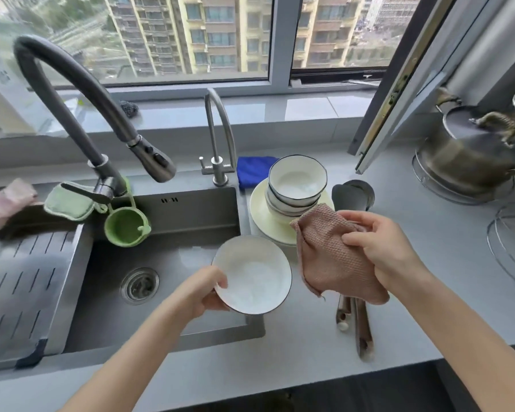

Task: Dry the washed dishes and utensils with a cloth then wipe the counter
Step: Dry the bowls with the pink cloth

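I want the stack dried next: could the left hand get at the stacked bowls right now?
Probably not yet: the left hand grips a white bowl, and the stacked bowls sit beyond it, with the pink cloth alongside.

You're in a home kitchen; sink [191, 215] in the counter [304, 340] at 9 o'clock, faucet [72, 81] at 11, kettle [473, 156] at 2, window [191, 40] at 12.

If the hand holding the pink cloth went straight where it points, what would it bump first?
Probably the white bowl in the left hand; the right hand points left at it. Depth unclear.
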Demonstrator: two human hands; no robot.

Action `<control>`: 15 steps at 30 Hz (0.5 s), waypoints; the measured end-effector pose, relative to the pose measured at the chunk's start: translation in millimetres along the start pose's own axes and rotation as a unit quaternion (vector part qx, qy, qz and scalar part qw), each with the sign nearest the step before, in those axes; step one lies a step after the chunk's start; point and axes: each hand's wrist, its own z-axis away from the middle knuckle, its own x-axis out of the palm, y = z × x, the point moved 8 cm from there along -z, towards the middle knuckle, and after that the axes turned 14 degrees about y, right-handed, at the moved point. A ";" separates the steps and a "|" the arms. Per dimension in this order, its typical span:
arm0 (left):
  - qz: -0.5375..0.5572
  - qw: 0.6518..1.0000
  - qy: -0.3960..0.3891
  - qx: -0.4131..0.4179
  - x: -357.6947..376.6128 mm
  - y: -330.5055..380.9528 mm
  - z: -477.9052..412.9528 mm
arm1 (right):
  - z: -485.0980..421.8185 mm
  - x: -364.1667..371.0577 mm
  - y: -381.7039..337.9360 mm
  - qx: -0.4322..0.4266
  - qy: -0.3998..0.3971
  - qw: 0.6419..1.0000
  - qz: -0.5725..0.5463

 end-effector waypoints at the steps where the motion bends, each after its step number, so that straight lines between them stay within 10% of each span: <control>1: 0.019 1.000 0.012 -0.005 -12.5 2.7 -0.8 | 3.1 6.0 -3.8 -0.002 0.000 1.000 -0.004; 7: -0.111 0.965 0.154 0.182 -90.3 47.5 -4.9 | 22.1 45.0 -17.9 -0.010 -0.006 1.000 -0.016; 13: -0.407 0.666 0.297 0.549 -98.9 90.0 23.0 | 36.4 76.1 -20.2 -0.029 -0.005 1.000 -0.003; 15: -0.406 0.671 0.296 0.545 -107.2 93.6 19.0 | 43.1 85.6 -22.9 -0.043 -0.008 0.999 -0.001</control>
